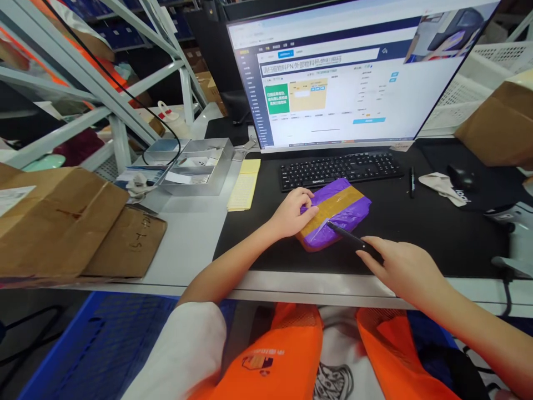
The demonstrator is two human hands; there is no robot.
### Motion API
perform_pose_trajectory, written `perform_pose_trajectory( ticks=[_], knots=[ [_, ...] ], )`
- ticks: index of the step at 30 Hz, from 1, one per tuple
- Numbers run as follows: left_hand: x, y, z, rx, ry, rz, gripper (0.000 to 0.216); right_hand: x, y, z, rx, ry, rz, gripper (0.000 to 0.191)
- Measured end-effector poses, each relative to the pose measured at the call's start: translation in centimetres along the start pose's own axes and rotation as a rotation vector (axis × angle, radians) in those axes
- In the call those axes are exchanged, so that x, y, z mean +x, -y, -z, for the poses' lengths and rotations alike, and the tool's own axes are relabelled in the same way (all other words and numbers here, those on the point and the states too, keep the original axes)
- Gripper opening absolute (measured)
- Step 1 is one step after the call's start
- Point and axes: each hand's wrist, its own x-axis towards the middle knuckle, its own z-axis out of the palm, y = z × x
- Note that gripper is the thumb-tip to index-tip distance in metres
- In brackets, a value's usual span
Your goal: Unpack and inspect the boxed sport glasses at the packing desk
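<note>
hands point(290, 214) point(402, 268) x2 | parcel point(338, 206) x1 | tool point(348, 237) x1 | kbd point(341, 166) x1 | monitor point(341, 72) x1 | mouse point(460, 176) x1

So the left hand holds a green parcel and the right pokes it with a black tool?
No: the parcel is purple, not green, as the head view shows. The left hand holds it; the right hand pokes it with a black tool.

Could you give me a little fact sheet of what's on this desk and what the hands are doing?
Place: black desk mat in front of a monitor and keyboard
Left hand: grips the left end of a purple parcel banded with brown tape
Right hand: holds a slim black tool, tip on the tape
Nearby: pen, mouse, yellow notepad, metal tray, cardboard boxes
</note>
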Motion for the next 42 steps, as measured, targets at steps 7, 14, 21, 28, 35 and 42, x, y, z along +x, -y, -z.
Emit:
perform_pose_trajectory(
  ticks=[7,14,21,28,35,42],
  knots=[
    [-1.0,-3.3,-0.2,0.247,0.062,0.234,0.075,0.0,0.4,0.2,0.018,-0.008,-0.063,0.03],
    [-1.3,-4.5,-0.2,0.268,0.193,0.314,0.113,0.6,0.9,0.9,-0.115,-0.077,-0.011,0.029],
    [-1.3,-4.2,-0.3,0.271,0.199,0.316,0.113,1.4,1.1,-0.1,-0.043,-0.073,-0.016,0.027],
    [-1.4,-4.3,-0.4,0.308,0.196,0.285,0.115,2.4,-1.0,-2.3,0.383,0.253,-0.042,0.024],
    [-1.8,-4.0,-0.9,0.399,0.175,0.26,0.095,1.3,-0.2,-5.2,0.114,-0.024,-0.011,0.04],
    [-1.8,-3.8,-0.9,0.449,0.187,0.245,0.089,1.8,2.0,-4.2,0.233,0.063,-0.081,0.034]
  ],
)
